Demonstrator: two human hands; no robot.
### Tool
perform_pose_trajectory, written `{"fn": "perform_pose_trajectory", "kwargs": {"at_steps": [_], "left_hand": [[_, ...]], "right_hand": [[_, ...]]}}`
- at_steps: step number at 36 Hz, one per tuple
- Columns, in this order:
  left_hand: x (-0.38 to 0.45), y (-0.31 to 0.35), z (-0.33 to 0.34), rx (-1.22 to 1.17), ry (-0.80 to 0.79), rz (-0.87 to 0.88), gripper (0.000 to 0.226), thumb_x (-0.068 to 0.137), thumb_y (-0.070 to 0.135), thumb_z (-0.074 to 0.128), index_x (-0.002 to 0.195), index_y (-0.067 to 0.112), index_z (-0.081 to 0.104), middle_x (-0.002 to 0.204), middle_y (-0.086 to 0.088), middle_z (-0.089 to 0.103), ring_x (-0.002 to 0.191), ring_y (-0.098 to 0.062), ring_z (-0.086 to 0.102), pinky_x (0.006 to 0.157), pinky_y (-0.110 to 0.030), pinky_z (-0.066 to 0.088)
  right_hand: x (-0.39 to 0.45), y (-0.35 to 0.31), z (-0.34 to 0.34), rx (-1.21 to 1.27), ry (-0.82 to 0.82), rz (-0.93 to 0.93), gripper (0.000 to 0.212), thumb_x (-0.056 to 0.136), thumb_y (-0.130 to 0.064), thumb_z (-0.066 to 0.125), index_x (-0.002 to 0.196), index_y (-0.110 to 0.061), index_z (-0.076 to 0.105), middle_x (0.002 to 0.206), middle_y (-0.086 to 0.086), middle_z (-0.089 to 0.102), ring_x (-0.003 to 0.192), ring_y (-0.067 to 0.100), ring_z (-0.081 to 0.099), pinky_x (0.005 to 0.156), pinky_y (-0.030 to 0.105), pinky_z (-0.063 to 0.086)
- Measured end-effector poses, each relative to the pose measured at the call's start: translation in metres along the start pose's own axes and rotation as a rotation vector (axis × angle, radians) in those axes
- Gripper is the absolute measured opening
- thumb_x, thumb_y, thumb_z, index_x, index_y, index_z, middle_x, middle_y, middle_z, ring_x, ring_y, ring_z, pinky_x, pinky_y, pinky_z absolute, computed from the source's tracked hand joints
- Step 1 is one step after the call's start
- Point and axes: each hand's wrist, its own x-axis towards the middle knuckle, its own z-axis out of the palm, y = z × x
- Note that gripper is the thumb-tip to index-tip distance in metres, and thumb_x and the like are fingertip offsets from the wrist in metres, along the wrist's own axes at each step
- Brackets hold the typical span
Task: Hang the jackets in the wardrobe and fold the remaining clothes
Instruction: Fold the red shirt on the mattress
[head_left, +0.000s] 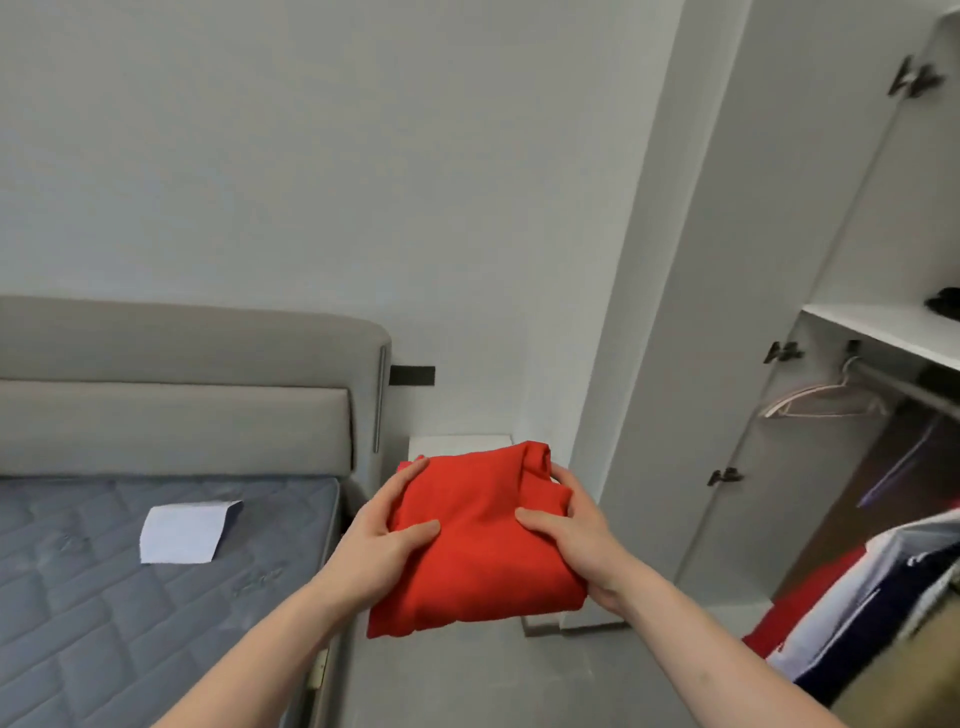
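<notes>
- The person held a folded red top (480, 540) up in the air with both hands.
- The left hand (387, 540) gripped the left side of the bundle. Its thumb lay flat on top and its fingers (410, 475) curled round the far edge.
- The right hand (576, 530) gripped the right side the same way, thumb on top and fingers wrapped round the thick rolled edge.
- Both hands were closed on the cloth, not spread wide.
- The folding of this top looked done, so the step in hand seemed to be carrying it off to put it down.
- Just past the fingers, behind the bundle, stood a small white bedside stand (457, 444). To the left of the fingers was the bed (156, 597) with a white paper (184, 532) on it.
- To the right of the fingers was the open wardrobe (883, 332), with a shelf, a bare hanger (821, 402) on the rail, and clothes (852, 613) hanging lower down.
- The next move likely called for keeping the bundle flat and squeezed from both sides, so it would not fall open, then setting it down gently on a flat spot.
</notes>
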Motion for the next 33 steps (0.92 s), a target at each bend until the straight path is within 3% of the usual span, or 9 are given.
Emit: {"fn": "perform_pose_trajectory", "kwargs": {"at_steps": [3,7,11,17,19,22,24,28,33], "left_hand": [[0.04,0.018,0.022,0.02,-0.017,0.11,0.069,0.09,0.005,0.071,0.138,0.051,0.052,0.141,0.039,0.048,0.126,0.017,0.048,0.097,-0.003,0.038],[0.092,0.043,0.045,0.017,-0.067,0.211,0.068,0.092,-0.003,0.064,0.145,0.037,0.05,0.151,0.031,0.041,0.138,0.017,0.033,0.112,-0.015,0.028],[0.143,0.064,0.063,-0.01,-0.111,0.269,0.065,0.094,-0.004,0.06,0.145,0.035,0.052,0.149,0.031,0.045,0.132,0.02,0.039,0.104,-0.008,0.032],[0.209,0.093,0.086,-0.041,-0.268,0.314,0.06,0.09,0.003,0.064,0.138,0.037,0.056,0.143,0.03,0.052,0.133,0.007,0.047,0.112,-0.024,0.036],[0.229,0.101,0.098,-0.017,-0.321,0.32,0.059,0.093,-0.002,0.061,0.133,0.041,0.058,0.142,0.029,0.053,0.132,0.004,0.049,0.107,-0.018,0.039],[0.252,0.114,0.119,-0.002,-0.428,0.316,0.058,0.094,-0.002,0.06,0.134,0.039,0.057,0.139,0.035,0.051,0.123,0.019,0.047,0.089,-0.002,0.041],[0.266,0.123,0.135,0.013,-0.483,0.318,0.056,0.094,-0.001,0.06,0.135,0.037,0.057,0.136,0.037,0.049,0.119,0.024,0.046,0.084,0.001,0.041],[0.291,0.147,0.175,0.056,-0.576,0.31,0.057,0.094,0.002,0.06,0.143,0.031,0.053,0.142,0.025,0.051,0.124,0.005,0.053,0.103,-0.021,0.043],[0.322,0.179,0.233,0.119,-0.664,0.315,0.065,0.089,0.0,0.06,0.144,0.032,0.051,0.146,0.025,0.047,0.131,-0.004,0.05,0.11,-0.03,0.042]], "right_hand": [[0.018,-0.022,-0.027,-0.013,0.052,-0.058,0.067,0.068,-0.029,0.083,0.125,-0.049,0.053,0.106,-0.016,0.075,0.098,0.01,0.073,0.073,0.02,0.057],[0.043,-0.047,-0.055,-0.03,0.148,-0.116,0.063,0.075,-0.028,0.081,0.129,-0.047,0.054,0.11,-0.013,0.074,0.099,0.009,0.073,0.078,0.022,0.057],[0.065,-0.067,-0.078,-0.063,0.212,-0.142,0.055,0.088,-0.027,0.078,0.131,-0.048,0.051,0.115,-0.014,0.072,0.101,0.008,0.072,0.085,0.027,0.057],[0.083,-0.094,-0.103,-0.103,0.29,-0.132,0.074,0.08,-0.036,0.084,0.143,-0.04,0.045,0.127,-0.011,0.068,0.109,0.009,0.07,0.099,0.035,0.054],[0.081,-0.101,-0.112,-0.136,0.315,-0.121,0.079,0.076,-0.037,0.088,0.142,-0.041,0.044,0.128,-0.012,0.068,0.108,0.008,0.07,0.098,0.033,0.055],[0.079,-0.112,-0.129,-0.152,0.4,-0.12,0.075,0.081,-0.03,0.085,0.143,-0.039,0.045,0.126,-0.011,0.069,0.107,0.008,0.07,0.093,0.03,0.056],[0.078,-0.12,-0.141,-0.136,0.475,-0.132,0.07,0.084,-0.023,0.082,0.143,-0.035,0.047,0.125,-0.008,0.069,0.108,0.012,0.07,0.095,0.032,0.056],[0.078,-0.138,-0.173,-0.08,0.628,-0.164,0.058,0.086,-0.012,0.077,0.137,-0.028,0.054,0.118,-0.001,0.073,0.104,0.017,0.071,0.089,0.031,0.057],[0.081,-0.16,-0.223,-0.041,0.757,-0.202,0.051,0.086,-0.009,0.076,0.131,-0.025,0.059,0.115,0.002,0.073,0.103,0.021,0.071,0.085,0.033,0.057]]}}
